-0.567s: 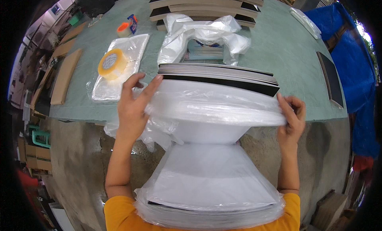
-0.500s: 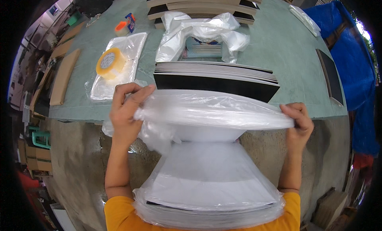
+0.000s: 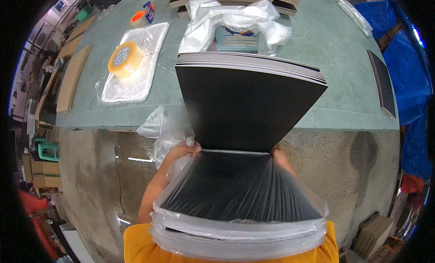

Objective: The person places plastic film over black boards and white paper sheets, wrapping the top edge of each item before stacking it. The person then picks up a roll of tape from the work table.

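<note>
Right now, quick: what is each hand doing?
Left hand: closed on the clear plastic bag at the mouth, beside the stack of black boards.
Right hand: at the bag's other corner; its grip cannot be told.

The left hand (image 3: 185,149) is raised in front of the chest, its fingers (image 3: 192,148) curled shut in a pinch, with the bare forearm running down and left toward the body. The right hand (image 3: 279,155) is level with it on the right, mostly hidden, so its grip cannot be told.
</note>
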A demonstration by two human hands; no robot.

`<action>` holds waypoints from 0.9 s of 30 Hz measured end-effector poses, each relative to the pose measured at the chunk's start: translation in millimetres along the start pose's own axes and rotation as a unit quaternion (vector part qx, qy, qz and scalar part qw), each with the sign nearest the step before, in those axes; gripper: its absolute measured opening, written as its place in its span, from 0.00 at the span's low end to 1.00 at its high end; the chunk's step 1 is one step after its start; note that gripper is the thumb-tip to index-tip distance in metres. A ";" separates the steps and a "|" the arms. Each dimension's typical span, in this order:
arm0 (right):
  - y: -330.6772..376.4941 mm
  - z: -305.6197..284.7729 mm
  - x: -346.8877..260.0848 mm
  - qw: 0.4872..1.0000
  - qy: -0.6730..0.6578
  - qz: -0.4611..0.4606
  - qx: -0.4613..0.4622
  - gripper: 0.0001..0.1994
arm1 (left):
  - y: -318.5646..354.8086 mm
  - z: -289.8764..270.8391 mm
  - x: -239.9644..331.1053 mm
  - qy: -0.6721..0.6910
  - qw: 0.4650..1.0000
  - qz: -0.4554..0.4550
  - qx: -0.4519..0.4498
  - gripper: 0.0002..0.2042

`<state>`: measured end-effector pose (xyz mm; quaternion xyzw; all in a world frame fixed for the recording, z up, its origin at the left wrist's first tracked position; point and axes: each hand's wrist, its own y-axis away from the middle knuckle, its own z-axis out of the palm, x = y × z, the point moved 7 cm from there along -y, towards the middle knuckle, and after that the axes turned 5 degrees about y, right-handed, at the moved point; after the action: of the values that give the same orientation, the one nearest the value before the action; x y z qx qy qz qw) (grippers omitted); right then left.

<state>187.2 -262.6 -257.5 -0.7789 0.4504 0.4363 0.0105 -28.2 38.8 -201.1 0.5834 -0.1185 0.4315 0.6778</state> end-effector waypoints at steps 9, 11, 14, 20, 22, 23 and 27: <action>64.7 -134.0 -175.4 0.987 -0.118 -0.111 -0.021 0.12 | 91.9 49.6 126.4 -0.450 0.867 0.184 0.109 0.14; 116.4 -133.5 -248.3 0.862 -0.268 -0.295 -0.312 0.19 | 145.9 115.4 176.2 -0.354 0.892 0.238 -0.146 0.13; 169.8 -86.4 -296.8 0.663 -0.132 -0.481 -0.558 0.30 | 165.9 184.9 158.0 -0.217 0.837 0.259 -0.431 0.08; 52.9 2.3 -134.0 0.910 0.162 -0.194 -0.328 0.35 | -1.7 91.2 23.2 -0.446 0.879 0.167 0.006 0.16; 40.5 1.4 -134.6 0.918 0.175 -0.139 -0.326 0.35 | 1.7 119.7 72.5 -0.422 0.872 0.249 -0.012 0.16; 43.5 1.3 -159.1 0.911 0.115 -0.162 -0.360 0.32 | 11.3 141.8 98.9 -0.406 0.868 0.285 -0.024 0.17; 54.1 -71.0 -298.5 0.904 -0.116 -0.352 -0.214 0.18 | 89.4 204.9 230.6 -0.276 0.775 0.568 -0.018 0.19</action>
<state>132.6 -117.1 12.5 -0.8143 0.0380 0.5772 0.0483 115.6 -46.0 73.2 0.4920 -0.6182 0.5559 0.2582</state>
